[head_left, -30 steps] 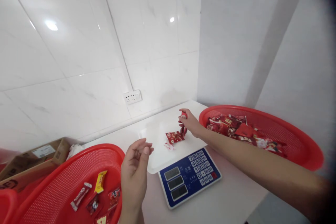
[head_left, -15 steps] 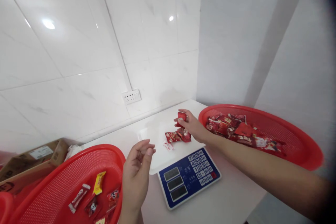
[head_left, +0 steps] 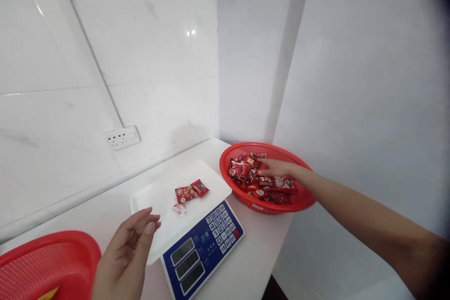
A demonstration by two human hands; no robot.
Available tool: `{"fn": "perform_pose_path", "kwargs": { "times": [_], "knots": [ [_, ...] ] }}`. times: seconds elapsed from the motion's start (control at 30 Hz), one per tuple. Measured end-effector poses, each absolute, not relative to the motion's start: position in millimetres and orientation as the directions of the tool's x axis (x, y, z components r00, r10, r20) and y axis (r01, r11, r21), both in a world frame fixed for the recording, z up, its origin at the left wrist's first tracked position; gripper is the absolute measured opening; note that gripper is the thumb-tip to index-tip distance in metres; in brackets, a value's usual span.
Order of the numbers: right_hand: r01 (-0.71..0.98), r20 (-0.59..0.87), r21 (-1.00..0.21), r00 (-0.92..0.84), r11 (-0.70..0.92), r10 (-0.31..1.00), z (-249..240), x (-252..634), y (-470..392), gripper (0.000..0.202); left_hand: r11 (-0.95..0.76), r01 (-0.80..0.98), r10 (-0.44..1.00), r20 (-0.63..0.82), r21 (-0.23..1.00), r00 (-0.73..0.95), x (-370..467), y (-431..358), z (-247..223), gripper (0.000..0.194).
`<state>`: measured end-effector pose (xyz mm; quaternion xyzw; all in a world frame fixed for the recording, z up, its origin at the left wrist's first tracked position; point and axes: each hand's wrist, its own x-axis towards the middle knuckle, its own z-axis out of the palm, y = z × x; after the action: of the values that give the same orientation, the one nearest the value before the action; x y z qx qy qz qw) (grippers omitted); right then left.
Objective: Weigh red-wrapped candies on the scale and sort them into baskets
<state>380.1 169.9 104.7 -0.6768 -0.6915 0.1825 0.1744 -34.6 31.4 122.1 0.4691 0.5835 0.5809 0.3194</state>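
Note:
My right hand (head_left: 276, 168) reaches into the right red basket (head_left: 255, 206), its fingers apart over several red-wrapped sweets (head_left: 242, 168). No packet shows in its grasp. Near the front left corner of the white scale pan (head_left: 160, 197), my left hand (head_left: 126, 251) hovers with loosely curled fingers, thumb apart from the fingertips and nothing between them. On the pan lie a red patterned packet (head_left: 184, 194), a smaller red packet (head_left: 200, 188) touching it, and a small white-and-pink wrapped sweet (head_left: 179, 209). The scale's blue keypad panel (head_left: 207, 243) faces me.
Another red basket (head_left: 79, 248) stands at the lower left, partly out of frame, with a yellow wrapper (head_left: 48, 294) in it. The white table (head_left: 251, 243) ends at the right. Tiled wall with a socket (head_left: 123, 138) rises behind; a grey wall borders the right basket.
My right hand has moved right, from above the pan into the right basket, and the red packet it held is no longer seen in it. The view has turned right.

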Motion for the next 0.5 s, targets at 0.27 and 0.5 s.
{"fn": "perform_pose_path", "kwargs": {
  "times": [0.27, 0.5],
  "knots": [
    [0.931, -0.118, -0.351, 0.061, -0.099, 0.991, 78.5, 404.5, 167.1, 0.069, -0.055, 0.189, 0.935, 0.117, 0.98, -0.334, -42.4, 38.9, 107.6, 0.055],
    [0.957, 0.051, -0.282, 0.085, -0.067, 0.995, 110.1, 398.1, 176.4, 0.048, -0.057, 0.231, 0.944, 0.128, 0.971, -0.304, -38.2, 36.1, 114.1, 0.057]
  ]
}}
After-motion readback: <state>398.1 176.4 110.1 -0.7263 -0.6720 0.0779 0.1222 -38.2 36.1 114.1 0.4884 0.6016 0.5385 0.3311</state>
